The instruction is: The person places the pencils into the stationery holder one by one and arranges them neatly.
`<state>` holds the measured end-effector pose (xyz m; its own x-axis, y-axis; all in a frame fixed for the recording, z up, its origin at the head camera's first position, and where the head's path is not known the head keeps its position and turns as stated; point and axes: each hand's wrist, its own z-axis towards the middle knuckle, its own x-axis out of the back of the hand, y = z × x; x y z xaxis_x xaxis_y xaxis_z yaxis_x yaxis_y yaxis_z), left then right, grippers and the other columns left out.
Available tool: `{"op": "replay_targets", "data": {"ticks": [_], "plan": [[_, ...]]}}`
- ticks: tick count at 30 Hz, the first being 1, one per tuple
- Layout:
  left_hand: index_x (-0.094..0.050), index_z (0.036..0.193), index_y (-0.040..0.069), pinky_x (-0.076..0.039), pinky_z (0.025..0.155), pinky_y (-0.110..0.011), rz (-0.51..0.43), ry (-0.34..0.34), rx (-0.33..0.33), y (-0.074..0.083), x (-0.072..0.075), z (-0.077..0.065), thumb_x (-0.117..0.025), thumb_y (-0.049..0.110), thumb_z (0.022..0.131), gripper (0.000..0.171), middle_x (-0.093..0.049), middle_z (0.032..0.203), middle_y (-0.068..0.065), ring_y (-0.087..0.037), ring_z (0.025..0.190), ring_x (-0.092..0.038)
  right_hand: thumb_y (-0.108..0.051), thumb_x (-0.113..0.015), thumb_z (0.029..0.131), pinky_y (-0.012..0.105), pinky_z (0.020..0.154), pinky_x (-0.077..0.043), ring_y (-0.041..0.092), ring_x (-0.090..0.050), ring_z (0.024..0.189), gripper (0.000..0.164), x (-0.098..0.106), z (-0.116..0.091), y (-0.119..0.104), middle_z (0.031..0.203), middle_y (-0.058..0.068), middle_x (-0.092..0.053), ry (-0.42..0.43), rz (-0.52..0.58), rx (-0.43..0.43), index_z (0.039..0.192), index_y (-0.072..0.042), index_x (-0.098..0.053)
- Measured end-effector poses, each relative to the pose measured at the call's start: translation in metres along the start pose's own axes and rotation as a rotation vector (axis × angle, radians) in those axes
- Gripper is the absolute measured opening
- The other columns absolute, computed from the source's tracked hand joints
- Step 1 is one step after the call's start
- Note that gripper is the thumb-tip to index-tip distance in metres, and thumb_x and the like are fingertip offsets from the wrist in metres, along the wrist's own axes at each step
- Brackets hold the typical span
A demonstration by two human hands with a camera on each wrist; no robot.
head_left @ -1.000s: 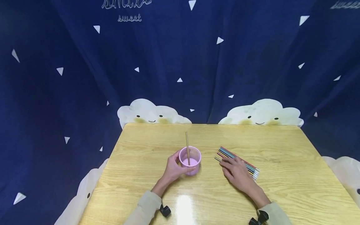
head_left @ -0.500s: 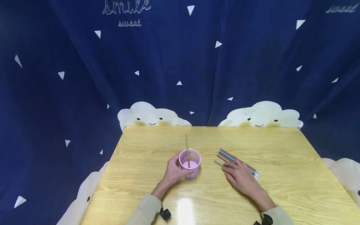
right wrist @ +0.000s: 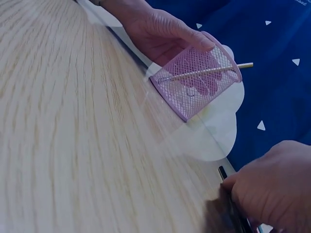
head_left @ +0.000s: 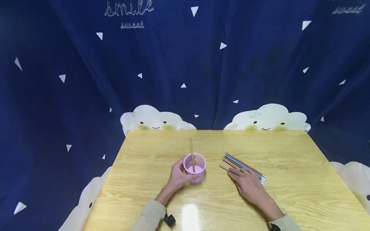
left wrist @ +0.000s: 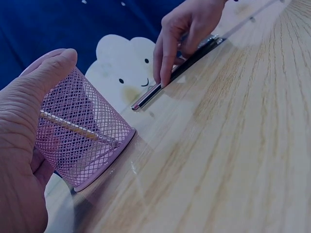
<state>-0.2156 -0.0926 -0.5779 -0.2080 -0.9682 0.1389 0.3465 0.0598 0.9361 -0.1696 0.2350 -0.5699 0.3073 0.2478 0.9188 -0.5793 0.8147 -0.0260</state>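
Well above the cup [head_left: 202, 173], "smile" [head_left: 129, 9], "sweet" [head_left: 132, 25]

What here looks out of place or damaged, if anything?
Nothing looks spilled or damaged. Only one dark pencil, at the right hand, breaks the neat row of pencils, its visible end lying apart. The gold pencil leaning in the mesh cup seems ordinary.

Pink cup [left wrist: 103, 114]: metal-look mesh | tabletop [head_left: 228, 205]: glossy grained wood | curtain [head_left: 162, 48]: matt cloth | gold stick [head_left: 192, 155]: smooth, shiny
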Motion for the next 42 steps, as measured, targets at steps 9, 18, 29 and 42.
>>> {"op": "replay_targets", "data": {"ticks": [9, 18, 29, 42], "plan": [[-0.061, 0.143, 0.005, -0.053, 0.109, -0.043, -0.003, 0.000, 0.002, 0.0003, 0.0002, 0.0004, -0.097, 0.012, 0.070, 0.082, -0.069, 0.135, -0.014, -0.033, 0.123, -0.064, 0.000, -0.064, 0.095, 0.041, 0.075, -0.055, 0.028, -0.062, 0.091, 0.031, 0.0038, 0.0059, -0.0052, 0.127, 0.008, -0.072, -0.045, -0.009, -0.014, 0.122, -0.009, -0.076], [-0.060, 0.142, 0.001, -0.052, 0.109, -0.051, -0.017, 0.000, 0.011, 0.0015, -0.0003, 0.0007, -0.097, 0.009, 0.069, 0.082, -0.068, 0.136, -0.019, -0.036, 0.124, -0.064, 0.005, -0.069, 0.088, 0.037, 0.067, -0.049, 0.029, -0.064, 0.082, 0.030, 0.0002, 0.0094, -0.0012, 0.119, 0.013, -0.073, 0.016, 0.012, 0.058, 0.115, -0.006, -0.077], [-0.058, 0.144, 0.000, -0.050, 0.112, -0.052, -0.038, -0.019, 0.013, 0.0012, -0.0007, 0.0005, -0.096, 0.009, 0.070, 0.084, -0.066, 0.139, -0.020, -0.035, 0.126, -0.062, -0.002, -0.075, 0.082, 0.042, 0.074, -0.053, 0.032, -0.061, 0.088, 0.040, 0.0022, 0.0058, -0.0036, 0.128, 0.015, -0.071, -0.047, 0.023, 0.003, 0.122, -0.004, -0.075], [-0.061, 0.142, 0.002, -0.051, 0.107, -0.060, -0.046, 0.011, 0.026, 0.0006, -0.0010, 0.0003, -0.097, 0.003, 0.066, 0.083, -0.068, 0.134, -0.020, -0.041, 0.122, -0.063, 0.007, -0.072, 0.089, 0.051, 0.091, -0.059, 0.036, -0.068, 0.113, 0.038, 0.0042, 0.0066, -0.0022, 0.129, 0.019, -0.070, -0.004, 0.142, 0.021, 0.125, -0.003, -0.074]]}}
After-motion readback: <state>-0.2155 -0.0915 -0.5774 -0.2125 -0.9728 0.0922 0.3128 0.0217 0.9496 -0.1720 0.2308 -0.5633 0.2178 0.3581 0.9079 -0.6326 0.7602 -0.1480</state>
